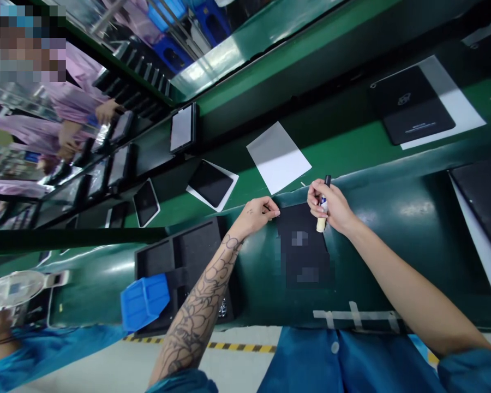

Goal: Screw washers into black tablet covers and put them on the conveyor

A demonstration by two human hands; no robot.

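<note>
My right hand [329, 206] is shut around a small tube [322, 210] with a dark cap, a white label and a cream end. My left hand [256, 215] rests at the top edge of a flat black panel [303, 245] lying on the green conveyor belt [262, 273], its fingers curled against that edge. Part of the panel is blurred out. Whether my left fingers pinch anything is hidden. Just above my hands lies a white sheet [278, 158], and a black tablet [210, 184] sits on a white backing further left.
A black foam tray [180, 256] and a blue plastic bin [145, 303] sit left of my left arm. A black tablet case [411, 103] lies at upper right. Rows of tablets stand at upper left, where co-workers' hands [106, 112] work. A white fan [14, 289] sits at lower left.
</note>
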